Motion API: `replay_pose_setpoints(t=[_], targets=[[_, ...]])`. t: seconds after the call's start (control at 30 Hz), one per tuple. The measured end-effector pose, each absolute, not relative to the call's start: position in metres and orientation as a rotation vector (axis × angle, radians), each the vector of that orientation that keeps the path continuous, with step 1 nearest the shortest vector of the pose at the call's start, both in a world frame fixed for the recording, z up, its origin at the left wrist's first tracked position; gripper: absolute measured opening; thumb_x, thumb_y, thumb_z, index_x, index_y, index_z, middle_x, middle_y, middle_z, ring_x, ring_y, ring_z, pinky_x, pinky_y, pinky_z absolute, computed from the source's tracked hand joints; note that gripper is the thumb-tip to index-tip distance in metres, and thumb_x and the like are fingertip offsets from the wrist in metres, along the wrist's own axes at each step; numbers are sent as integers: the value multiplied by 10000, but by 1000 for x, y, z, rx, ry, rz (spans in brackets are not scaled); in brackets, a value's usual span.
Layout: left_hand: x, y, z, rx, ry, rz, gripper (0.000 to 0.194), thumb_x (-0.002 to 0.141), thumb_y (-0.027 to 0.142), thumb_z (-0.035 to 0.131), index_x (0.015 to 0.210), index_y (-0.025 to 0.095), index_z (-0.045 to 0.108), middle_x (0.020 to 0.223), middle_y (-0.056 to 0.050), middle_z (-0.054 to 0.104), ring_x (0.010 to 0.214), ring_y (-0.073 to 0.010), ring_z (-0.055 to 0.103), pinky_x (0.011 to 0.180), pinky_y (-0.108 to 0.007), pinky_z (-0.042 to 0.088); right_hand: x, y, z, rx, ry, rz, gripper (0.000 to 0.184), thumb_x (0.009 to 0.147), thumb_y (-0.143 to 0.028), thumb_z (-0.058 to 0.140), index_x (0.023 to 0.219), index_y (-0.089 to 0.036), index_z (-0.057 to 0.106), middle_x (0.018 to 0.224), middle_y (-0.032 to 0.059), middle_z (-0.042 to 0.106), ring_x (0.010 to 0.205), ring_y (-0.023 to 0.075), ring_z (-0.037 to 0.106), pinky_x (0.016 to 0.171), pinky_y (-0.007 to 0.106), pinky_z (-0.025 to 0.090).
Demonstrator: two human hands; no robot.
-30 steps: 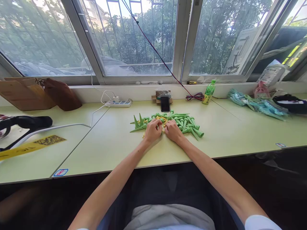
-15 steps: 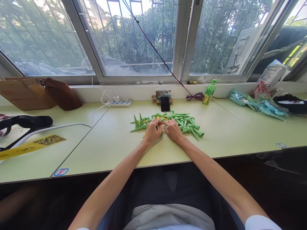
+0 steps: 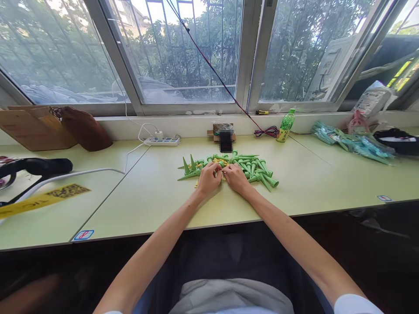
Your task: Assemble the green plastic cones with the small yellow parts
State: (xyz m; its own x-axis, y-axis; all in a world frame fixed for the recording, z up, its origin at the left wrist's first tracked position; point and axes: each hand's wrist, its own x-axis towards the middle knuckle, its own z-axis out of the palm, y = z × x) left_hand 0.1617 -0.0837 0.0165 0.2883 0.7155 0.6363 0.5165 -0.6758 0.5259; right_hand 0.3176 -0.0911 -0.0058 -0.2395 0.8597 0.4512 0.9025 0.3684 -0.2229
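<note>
I can't tell what, if anything, my curled left grip (image 3: 209,176) and right grip (image 3: 236,176) pinch; cones (image 3: 253,166) and yellow bits (image 3: 223,163) crowd just beyond both, so a knuckle's nudge could send some rolling.

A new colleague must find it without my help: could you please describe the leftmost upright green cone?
On the pale table below the windows, find the pile of green cones. At its left end, beyond the left hand, two cones point upward. Yours is the leftmost upright cone; its upright neighbour stands just right of it, and the long cone in front lies down.
</note>
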Motion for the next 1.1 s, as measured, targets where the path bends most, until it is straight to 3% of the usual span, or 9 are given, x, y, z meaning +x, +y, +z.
replay_pose_setpoints(t=[0.47, 0.63, 0.83, 0.97, 1.1], targets=[[161, -83, 18, 2298, 1140, 1355, 121, 799, 100, 534, 797, 188, 617, 804, -15, 621, 564, -108, 489, 594, -257, 422, 318, -96, 0, -1384, -1985, -77, 175, 954, -147, 428, 966, -165, 602, 963, 117, 638, 933, 251, 517, 881, 363, 424], [161, -82, 17, 2239, 1147, 1380, 104, 832, 134, 528, 837, 195, 612, 760, 8, 648, 528, -98, 485, 594, -246, 419, 323, -95, 7, -1234, -1613, 226, 129, 931, -286, 479, 916, -188, 562, 886, 74, 659, 844, 209, 592, 785, 327, 480], [161, -83, 19, 2262, 1074, 1361, 90, 894, 242, 554, 872, 189, 624, 738, 15, 621, 509, -84, 442, 573, -239, 395, 325, -94, 11, -1049, -1350, 654, 265, 805, -451, 636, 845, -196, 578, 813, 39, 656, 721, 170, 608, 668, 293, 494], [161, -86, 20, 2350, 1001, 1313, 171, 885, 336, 631, 811, 183, 649, 781, -7, 622, 548, -91, 449, 568, -247, 390, 323, -94, 12, -932, -1280, 888, 320, 731, -476, 729, 799, -193, 597, 705, -4, 620, 605, 128, 544, 592, 270, 458], [160, -85, 19, 2383, 971, 1311, 230, 928, 342, 591, 773, 182, 649, 766, -13, 599, 563, -98, 454, 574, -256, 387, 322, -96, 15, -889, -1245, 982, 342, 683, -470, 780, 770, -191, 602, 657, -22, 596, 569, 112, 521, 581, 268, 454]])
